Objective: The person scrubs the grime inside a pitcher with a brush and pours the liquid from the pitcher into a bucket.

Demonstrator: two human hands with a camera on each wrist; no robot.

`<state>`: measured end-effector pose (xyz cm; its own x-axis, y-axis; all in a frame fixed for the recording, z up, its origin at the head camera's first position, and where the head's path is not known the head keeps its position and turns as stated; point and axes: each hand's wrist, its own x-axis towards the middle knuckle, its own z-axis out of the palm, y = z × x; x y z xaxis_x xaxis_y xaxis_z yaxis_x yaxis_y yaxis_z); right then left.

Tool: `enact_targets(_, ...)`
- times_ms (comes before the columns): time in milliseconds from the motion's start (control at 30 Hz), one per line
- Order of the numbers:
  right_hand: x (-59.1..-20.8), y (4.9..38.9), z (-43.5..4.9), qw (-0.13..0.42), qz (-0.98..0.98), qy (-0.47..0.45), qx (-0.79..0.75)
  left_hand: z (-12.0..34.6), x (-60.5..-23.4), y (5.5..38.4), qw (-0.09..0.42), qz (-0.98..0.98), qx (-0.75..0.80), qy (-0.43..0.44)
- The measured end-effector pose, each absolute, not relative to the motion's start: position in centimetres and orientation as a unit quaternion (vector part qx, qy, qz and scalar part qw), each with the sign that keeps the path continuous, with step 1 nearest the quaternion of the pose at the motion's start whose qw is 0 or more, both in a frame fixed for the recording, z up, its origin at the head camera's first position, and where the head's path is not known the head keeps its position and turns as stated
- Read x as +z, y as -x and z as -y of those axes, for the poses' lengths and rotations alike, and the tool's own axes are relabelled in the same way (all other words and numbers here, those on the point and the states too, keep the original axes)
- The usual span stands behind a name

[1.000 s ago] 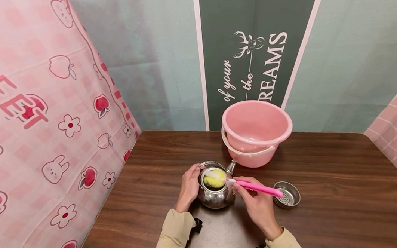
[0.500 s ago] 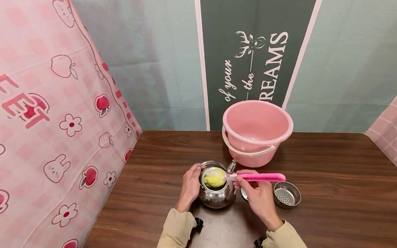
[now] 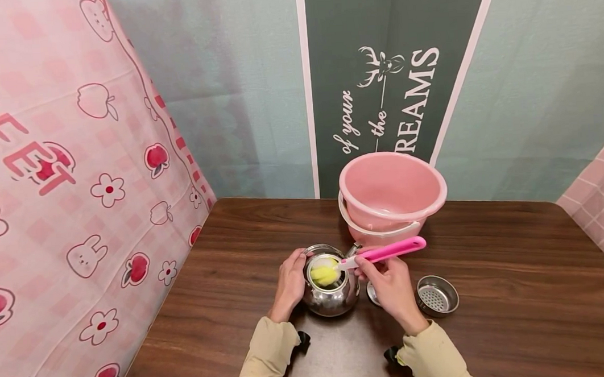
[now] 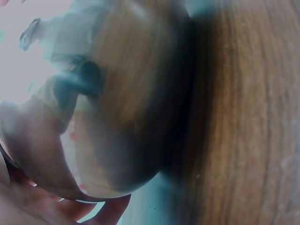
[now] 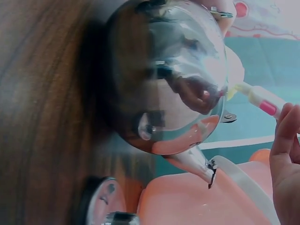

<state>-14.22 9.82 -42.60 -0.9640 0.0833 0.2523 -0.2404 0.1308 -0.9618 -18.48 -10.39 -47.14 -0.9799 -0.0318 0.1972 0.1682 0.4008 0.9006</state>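
Note:
A shiny steel teapot point(image 3: 328, 302) stands upright on the table with its mouth uncovered. My left hand point(image 3: 289, 283) holds it by its left side, and fingers point(image 4: 110, 211) show at the pot's edge in the left wrist view. Between thumb and fingers, my right hand point(image 3: 393, 292) pinches a cleaning brush by its pink and white handle point(image 3: 393, 250). Its yellow and white brush head point(image 3: 324, 271) sits in the pot's mouth; how deep it reaches cannot be seen. In the right wrist view the brush's white neck point(image 5: 258, 96) slants out over the rim.
Behind the teapot stands a pink bucket point(image 3: 351, 194) with a white handle. A steel strainer cup point(image 3: 437, 296) lies right of my right hand. A round lid point(image 3: 372, 293), partly hidden by that hand, lies beside the pot. A curtain point(image 3: 258, 128) hangs behind the table.
The brush handle's pink end has swung upward and away from me, from pointing down right to pointing up right. My right hand turned with it. The teapot and left hand have stayed put.

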Motion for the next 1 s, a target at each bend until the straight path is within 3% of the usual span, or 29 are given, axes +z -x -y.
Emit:
enact_targets(700,-40.7,15.9,-8.2,0.131,0.757,-0.084,0.634,10.0,-47.1,18.4,0.101,0.824,-0.557,0.025)
enact_targets(1000,-39.1,16.2,-7.9,0.139,0.816,-0.144,0.543,10.1,-47.3,18.4,0.112,0.829,-0.547,0.030)
